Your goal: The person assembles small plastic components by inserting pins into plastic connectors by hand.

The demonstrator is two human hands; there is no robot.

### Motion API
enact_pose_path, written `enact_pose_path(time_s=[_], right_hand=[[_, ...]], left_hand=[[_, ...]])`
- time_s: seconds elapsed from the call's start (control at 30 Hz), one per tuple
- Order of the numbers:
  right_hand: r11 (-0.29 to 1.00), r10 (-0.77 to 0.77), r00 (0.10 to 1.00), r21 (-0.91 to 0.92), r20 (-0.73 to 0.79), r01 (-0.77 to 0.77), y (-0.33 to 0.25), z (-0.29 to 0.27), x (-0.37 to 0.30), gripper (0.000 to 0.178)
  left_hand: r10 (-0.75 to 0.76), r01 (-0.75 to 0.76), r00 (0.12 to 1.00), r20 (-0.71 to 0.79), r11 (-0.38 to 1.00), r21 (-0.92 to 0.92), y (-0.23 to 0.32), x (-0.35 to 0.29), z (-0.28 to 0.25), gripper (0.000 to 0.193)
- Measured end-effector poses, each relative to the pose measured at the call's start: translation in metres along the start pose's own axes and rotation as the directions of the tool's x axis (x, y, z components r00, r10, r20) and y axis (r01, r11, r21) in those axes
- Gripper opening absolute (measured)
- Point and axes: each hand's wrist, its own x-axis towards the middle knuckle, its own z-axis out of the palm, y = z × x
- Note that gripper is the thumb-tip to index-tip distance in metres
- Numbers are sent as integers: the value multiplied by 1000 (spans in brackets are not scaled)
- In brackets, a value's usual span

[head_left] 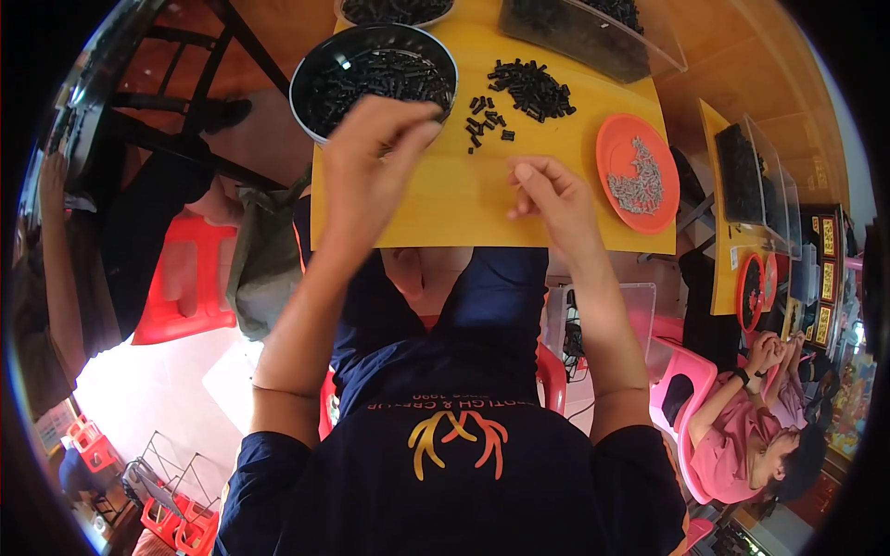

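Observation:
My left hand (375, 153) is raised over the near rim of a black bowl (306, 69), thumb and fingers pinched on a small black piece (436, 109). Many short black tube-like pieces fill that bowl. My right hand (556, 195) hovers above the near part of the yellow tabletop (436, 204), its fingers closed; whatever they may hold is too small to make out. Between bowl and plate lies a pile of black pieces (533, 90), with several loose ones (484, 120) beside it. An orange-red plate (612, 139) right of my right hand carries small silvery screw-like parts (638, 185).
A clear plastic bin (593, 46) of black pieces stands at the far right of the table, and another bowl (399, 9) at the far edge. A person in pink (742, 445) sits at a second yellow table (728, 269) to the right. A red stool (190, 278) is at left.

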Motion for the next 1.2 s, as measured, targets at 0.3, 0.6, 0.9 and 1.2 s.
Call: enact_pose_path(time_s=[0.3,0.6,0.9,1.2], right_hand=[[464,-549,834,-847,-48,257,2,-55,70,17],[278,-538,842,-951,-39,134,13,-50,80,18],[251,-551,833,-962,-50,109,21,-49,65,17],[764,-394,907,-601,-147,235,16,-35,35,20]], left_hand=[[94,-77,990,-109,986,145,-1,7,-10,29],[-17,31,989,144,995,-93,2,-49,43,26],[-115,161,952,285,976,-144,-6,-55,62,22],[-297,363,922,250,887,-285,-13,-43,90,22]])
